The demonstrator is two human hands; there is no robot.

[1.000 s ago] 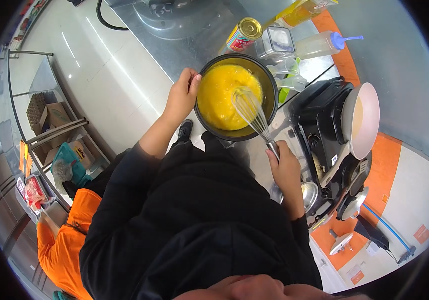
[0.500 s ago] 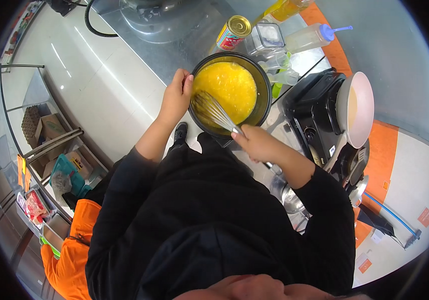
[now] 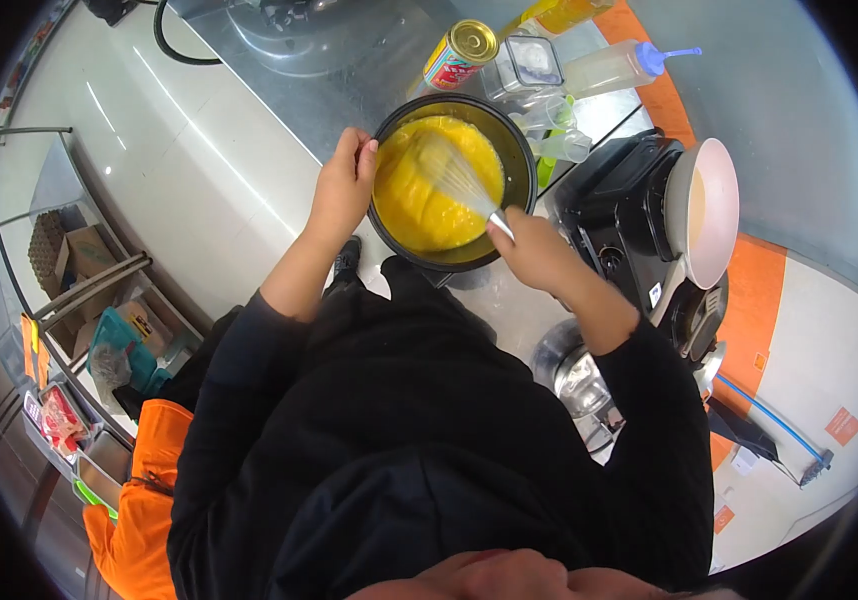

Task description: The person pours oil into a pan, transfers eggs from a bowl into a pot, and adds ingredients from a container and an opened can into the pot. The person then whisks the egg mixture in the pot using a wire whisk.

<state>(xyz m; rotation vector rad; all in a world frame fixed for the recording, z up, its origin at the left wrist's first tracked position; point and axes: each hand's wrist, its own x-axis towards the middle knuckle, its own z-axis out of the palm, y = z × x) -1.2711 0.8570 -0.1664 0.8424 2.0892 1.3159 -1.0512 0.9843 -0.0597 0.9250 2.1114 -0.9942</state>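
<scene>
A dark round pot [image 3: 520, 178] holds a yellow liquid [image 3: 411, 212] that looks like beaten egg, with a few bubbles and streaks on it. My left hand [image 3: 346, 185] grips the pot's rim on its left side, thumb at the edge. In my right hand [image 3: 539, 252] is the metal handle of a whisk [image 3: 463, 184]. The whisk's wires dip into the liquid near the pot's middle and are blurred by motion.
Behind the pot stand a tin can [image 3: 459, 55], a square clear container [image 3: 532, 62] and a squeeze bottle [image 3: 614, 68]. A pink pan [image 3: 717, 215] sits on a black portable stove [image 3: 617, 215] to the right. At lower left a person in an orange garment [image 3: 154, 500] is near a shelf.
The whisk has swept up and to the right through the liquid, and my right hand has moved with it. My left hand stays on the rim. The view has shifted slightly.
</scene>
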